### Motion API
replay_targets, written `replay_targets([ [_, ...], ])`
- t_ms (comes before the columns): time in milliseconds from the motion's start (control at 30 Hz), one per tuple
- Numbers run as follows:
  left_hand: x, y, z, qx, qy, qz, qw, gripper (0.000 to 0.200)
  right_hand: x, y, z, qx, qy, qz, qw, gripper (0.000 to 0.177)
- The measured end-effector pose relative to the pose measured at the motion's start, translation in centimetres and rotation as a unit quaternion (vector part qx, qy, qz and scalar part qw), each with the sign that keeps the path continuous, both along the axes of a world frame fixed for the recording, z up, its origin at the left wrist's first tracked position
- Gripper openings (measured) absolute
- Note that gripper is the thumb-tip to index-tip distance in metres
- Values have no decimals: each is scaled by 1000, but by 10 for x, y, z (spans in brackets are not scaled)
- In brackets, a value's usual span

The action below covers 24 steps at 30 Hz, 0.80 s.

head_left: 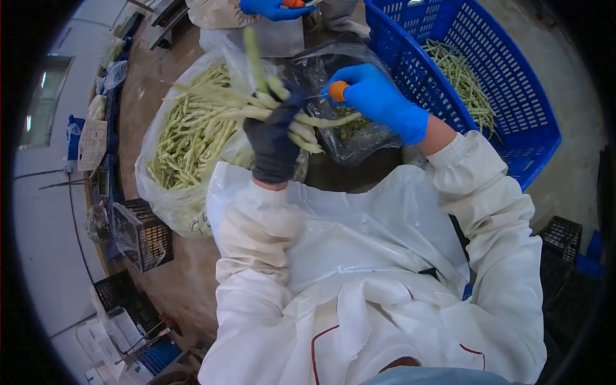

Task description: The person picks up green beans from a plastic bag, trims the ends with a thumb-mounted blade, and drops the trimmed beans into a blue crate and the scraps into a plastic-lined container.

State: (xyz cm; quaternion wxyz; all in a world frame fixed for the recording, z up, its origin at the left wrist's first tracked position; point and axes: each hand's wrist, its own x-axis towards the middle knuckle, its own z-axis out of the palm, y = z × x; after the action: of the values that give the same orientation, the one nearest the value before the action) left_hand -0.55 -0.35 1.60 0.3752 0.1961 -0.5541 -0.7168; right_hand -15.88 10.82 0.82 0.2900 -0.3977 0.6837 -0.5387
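My left hand, in a black glove, is closed around a bunch of green beans whose ends stick out on both sides. To its right my right hand, in a blue glove, grips a small tool with an orange handle; its thin tip points toward the bunch. Left of the bunch, a clear plastic bag holds a large heap of long beans. Beneath my hands lies a dark plastic bag with green scraps on it.
A blue perforated crate at the upper right holds more beans. At the top, another person's blue-gloved hand holds an orange-handled tool. Dark crates stand at the left, others at the right.
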Motion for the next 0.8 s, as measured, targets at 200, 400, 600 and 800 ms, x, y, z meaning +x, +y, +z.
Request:
replay_targets([
  [200, 22, -45, 11, 112, 149, -36, 982, 27, -57, 7, -25, 194, 328, -90, 920, 24],
  [400, 45, -70, 26, 71, 175, -26, 982, 32, -87, 18, -47, 323, 419, -133, 838, 20],
  [600, 48, -77, 20, 121, 192, -51, 973, 33, -65, 4, -44, 196, 346, 45, 916, 42],
  [800, 39, -68, 18, 165, 171, -12, 971, 33, -13, -2, 1, 56, -39, 249, 966, 36],
])
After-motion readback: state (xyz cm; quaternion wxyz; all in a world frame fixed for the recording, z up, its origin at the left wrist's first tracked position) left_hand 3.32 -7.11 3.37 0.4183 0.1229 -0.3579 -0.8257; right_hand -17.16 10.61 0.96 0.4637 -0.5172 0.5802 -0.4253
